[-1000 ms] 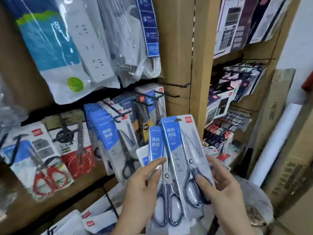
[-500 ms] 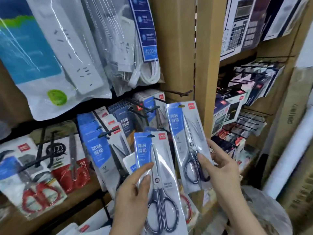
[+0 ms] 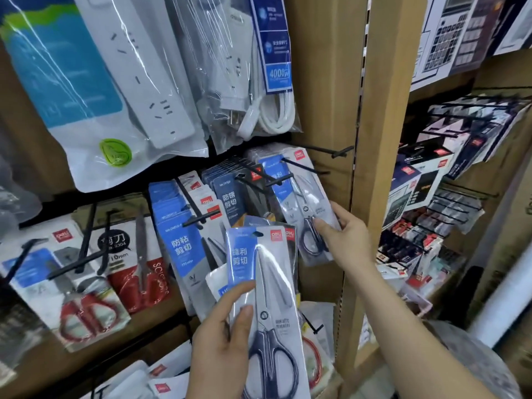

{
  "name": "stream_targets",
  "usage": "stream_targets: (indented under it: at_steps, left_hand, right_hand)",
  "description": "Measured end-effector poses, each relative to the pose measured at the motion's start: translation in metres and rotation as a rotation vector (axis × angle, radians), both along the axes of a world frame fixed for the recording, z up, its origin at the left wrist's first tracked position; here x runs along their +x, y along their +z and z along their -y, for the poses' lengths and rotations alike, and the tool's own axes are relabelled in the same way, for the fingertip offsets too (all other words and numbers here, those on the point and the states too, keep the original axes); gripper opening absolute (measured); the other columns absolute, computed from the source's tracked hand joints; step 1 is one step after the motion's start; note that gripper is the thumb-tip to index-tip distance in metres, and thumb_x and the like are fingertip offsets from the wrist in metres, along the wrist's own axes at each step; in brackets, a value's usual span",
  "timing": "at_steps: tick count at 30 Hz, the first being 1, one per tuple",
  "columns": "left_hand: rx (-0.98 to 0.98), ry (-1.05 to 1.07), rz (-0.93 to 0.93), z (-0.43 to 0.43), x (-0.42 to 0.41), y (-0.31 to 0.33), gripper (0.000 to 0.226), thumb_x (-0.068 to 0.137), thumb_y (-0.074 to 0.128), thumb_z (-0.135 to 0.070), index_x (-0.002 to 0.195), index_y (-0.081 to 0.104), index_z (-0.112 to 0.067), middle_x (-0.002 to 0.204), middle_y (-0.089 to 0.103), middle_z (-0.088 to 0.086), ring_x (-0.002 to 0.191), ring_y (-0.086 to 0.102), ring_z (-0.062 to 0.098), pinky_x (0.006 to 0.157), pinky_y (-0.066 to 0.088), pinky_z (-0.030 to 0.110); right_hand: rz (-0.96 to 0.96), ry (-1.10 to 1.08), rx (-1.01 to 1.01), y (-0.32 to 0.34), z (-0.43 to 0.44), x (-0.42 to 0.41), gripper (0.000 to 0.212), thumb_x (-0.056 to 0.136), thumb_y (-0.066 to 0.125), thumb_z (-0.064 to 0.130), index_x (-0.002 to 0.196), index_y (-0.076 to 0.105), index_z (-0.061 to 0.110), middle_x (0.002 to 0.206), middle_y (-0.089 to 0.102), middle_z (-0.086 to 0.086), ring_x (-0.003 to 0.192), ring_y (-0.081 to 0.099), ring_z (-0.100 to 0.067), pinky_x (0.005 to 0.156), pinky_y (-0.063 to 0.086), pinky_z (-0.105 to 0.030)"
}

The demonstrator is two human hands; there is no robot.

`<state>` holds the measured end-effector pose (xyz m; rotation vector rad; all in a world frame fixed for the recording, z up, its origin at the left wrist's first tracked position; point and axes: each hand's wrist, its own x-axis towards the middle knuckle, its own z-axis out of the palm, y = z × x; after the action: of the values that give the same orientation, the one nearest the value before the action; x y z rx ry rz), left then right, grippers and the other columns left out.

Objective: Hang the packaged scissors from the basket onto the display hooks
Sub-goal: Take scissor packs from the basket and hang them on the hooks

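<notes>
Hands apart: the left hand (image 3: 221,341) grips a scissors pack (image 3: 259,283) low in front of the display, while the right hand (image 3: 348,237) pinches a second pack (image 3: 299,203) up at a black hook (image 3: 302,167) — just beside the wooden post (image 3: 383,139).

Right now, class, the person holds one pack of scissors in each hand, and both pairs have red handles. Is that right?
No. The head view shows the left hand holding the lower scissors pack and the right hand holding the upper scissors pack, but both pairs have dark grey handles, not red. The red-handled scissors hang at far left.
</notes>
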<state>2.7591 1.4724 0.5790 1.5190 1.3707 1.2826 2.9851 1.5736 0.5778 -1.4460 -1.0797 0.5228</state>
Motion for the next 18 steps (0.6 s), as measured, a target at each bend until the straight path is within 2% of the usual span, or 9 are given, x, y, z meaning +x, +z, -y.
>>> stream_targets:
  at_steps: [2,4,6,7,10,12,13,16,18]
  left_hand:
    - [-0.002,-0.016,0.007,0.001,-0.002,0.001,0.048,0.093,0.061,-0.009,0.096,0.069,-0.056,0.068,0.063,-0.003,0.045,0.043,0.007,0.047,0.038,0.017]
    - [-0.016,-0.023,0.022,0.004,-0.001,0.003,0.051,0.094,0.060,-0.008,0.095,0.067,-0.059,0.064,0.060,-0.005,0.045,0.031,0.006,0.045,0.029,0.015]
    - [-0.027,-0.035,0.062,0.006,0.000,0.005,0.052,0.094,0.059,-0.008,0.096,0.066,-0.059,0.063,0.060,-0.006,0.046,0.029,0.006,0.044,0.028,0.015]
    - [-0.033,-0.047,0.070,0.006,0.000,0.004,0.051,0.095,0.058,-0.008,0.097,0.066,-0.058,0.061,0.060,-0.008,0.046,0.028,0.007,0.043,0.027,0.015]
    - [-0.042,-0.074,0.053,0.003,0.002,0.001,0.050,0.097,0.055,-0.008,0.102,0.063,-0.057,0.074,0.067,-0.014,0.049,0.039,0.011,0.049,0.037,0.018]
    - [-0.050,-0.082,0.067,0.001,0.005,0.000,0.049,0.098,0.052,-0.007,0.106,0.060,-0.054,0.096,0.071,-0.018,0.071,0.064,0.013,0.073,0.055,0.026]
    - [-0.059,-0.083,0.079,0.000,0.008,0.000,0.048,0.099,0.051,-0.007,0.109,0.058,-0.053,0.108,0.069,-0.017,0.089,0.068,0.011,0.086,0.056,0.035]
    - [-0.077,-0.097,0.136,0.003,0.015,0.002,0.048,0.101,0.048,-0.008,0.119,0.050,-0.053,0.124,0.065,0.000,0.104,0.068,0.019,0.092,0.055,0.049]
    - [-0.095,-0.116,0.197,0.004,0.018,0.003,0.049,0.101,0.047,-0.009,0.122,0.047,-0.053,0.122,0.067,0.005,0.102,0.070,0.021,0.086,0.059,0.044]
  right_hand:
    - [0.116,-0.022,-0.055,-0.007,-0.014,-0.003,0.036,0.096,0.060,0.025,0.130,0.059,0.034,0.099,0.072,0.007,0.101,0.067,-0.020,0.079,0.052,-0.029]
    - [0.218,-0.058,-0.184,-0.014,-0.016,-0.003,0.054,0.100,0.052,0.030,0.151,0.036,0.022,0.129,0.059,-0.015,0.123,0.053,-0.033,0.100,0.044,-0.037]
    - [0.186,-0.057,-0.236,-0.015,0.001,-0.003,0.062,0.101,0.049,0.034,0.156,0.023,0.021,0.149,0.042,-0.015,0.137,0.039,-0.030,0.114,0.033,-0.041]
    - [0.078,-0.002,-0.226,-0.012,0.018,-0.003,0.060,0.101,0.050,0.037,0.155,0.026,0.025,0.152,0.041,-0.008,0.138,0.040,-0.025,0.115,0.033,-0.042]
    - [-0.295,0.384,-0.223,-0.001,0.083,-0.013,0.053,0.088,0.052,0.053,0.140,0.044,0.046,0.132,0.062,0.012,0.119,0.060,-0.005,0.096,0.051,-0.028]
    - [-0.267,0.623,-0.272,-0.004,0.118,-0.027,0.062,0.080,0.056,0.055,0.139,0.036,0.055,0.123,0.062,0.027,0.109,0.060,0.012,0.085,0.050,-0.013]
    - [-0.255,0.671,-0.268,-0.009,0.127,-0.031,0.068,0.081,0.060,0.053,0.141,0.030,0.057,0.124,0.061,0.030,0.110,0.056,0.017,0.085,0.048,-0.010]
    - [-0.294,0.626,-0.139,-0.021,0.139,-0.040,0.073,0.082,0.070,0.035,0.140,0.028,0.052,0.118,0.067,0.027,0.112,0.059,0.010,0.085,0.049,-0.009]
    - [-0.305,0.543,-0.074,-0.024,0.141,-0.041,0.071,0.080,0.070,0.024,0.137,0.034,0.046,0.113,0.073,0.016,0.109,0.066,-0.002,0.083,0.052,-0.015]
